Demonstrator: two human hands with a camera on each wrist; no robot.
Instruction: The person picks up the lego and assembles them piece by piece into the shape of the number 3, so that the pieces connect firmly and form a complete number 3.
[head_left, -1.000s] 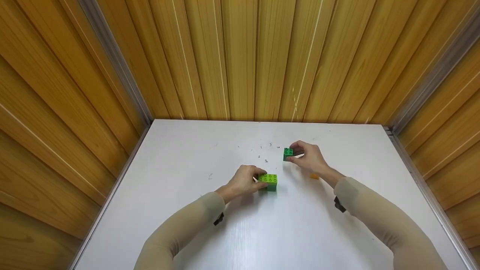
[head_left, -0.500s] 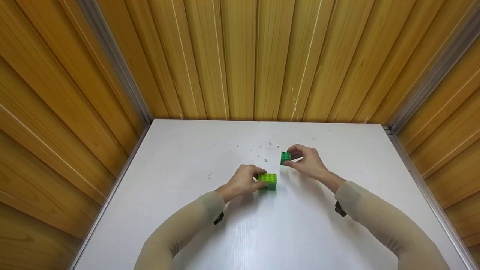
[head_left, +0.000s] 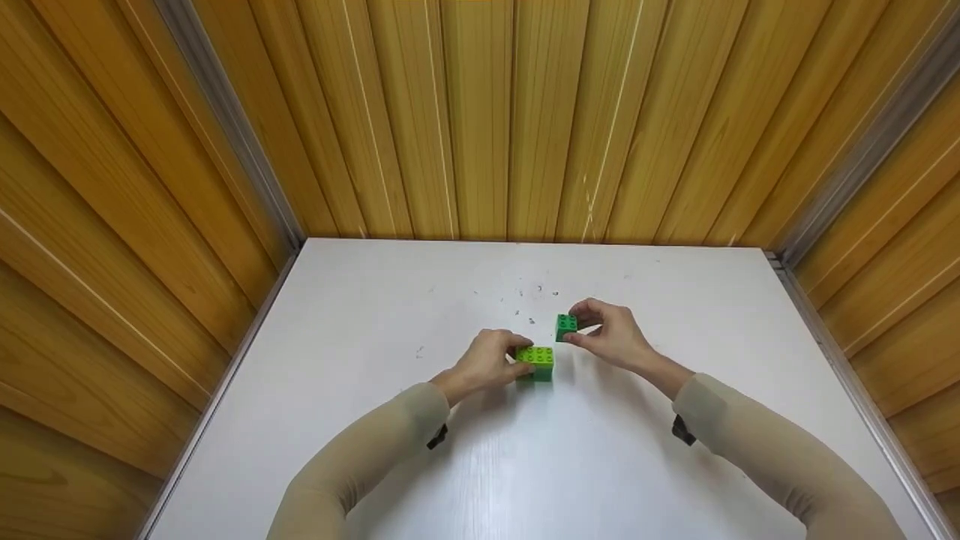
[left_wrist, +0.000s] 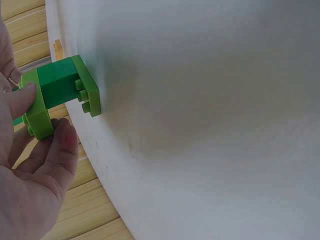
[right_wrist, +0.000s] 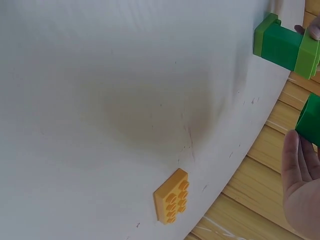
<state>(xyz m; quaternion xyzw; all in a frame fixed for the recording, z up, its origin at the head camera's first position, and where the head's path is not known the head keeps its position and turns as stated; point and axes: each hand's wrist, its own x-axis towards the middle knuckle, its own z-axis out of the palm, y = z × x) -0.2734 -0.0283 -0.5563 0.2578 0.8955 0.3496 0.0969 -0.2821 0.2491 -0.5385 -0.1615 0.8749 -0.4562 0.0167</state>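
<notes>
Near the middle of the white table (head_left: 375,315), the left hand (head_left: 486,361) grips a stack of bricks (head_left: 536,362) that stands on the tabletop, fingers curled round its left side with the thumb and a fingertip pinching its upper layer. Seen from the left wrist, this stack has three layers: a thin light green plate at the bottom with its studs showing at the edge, a darker green block in the middle, and a light green brick on top. From the head view its top shows as a light green rectangle with two rows of round studs. Just beyond it and a little to the right, the right hand (head_left: 609,335) holds a small dark green brick (head_left: 566,326), pinching it between thumb and curled fingers; the brick is square, studded on top, and appears to be lifted off the table, though the head view is too small to be sure. The two green pieces are close but not touching. A flat orange plate (right_wrist: 172,195) with two rows of studs lies on the table, visible only from the right wrist, well apart from the stack. Small dark specks (head_left: 529,296) mark the table behind the hands. Wooden slat walls (head_left: 480,112) enclose the table on three sides.
</notes>
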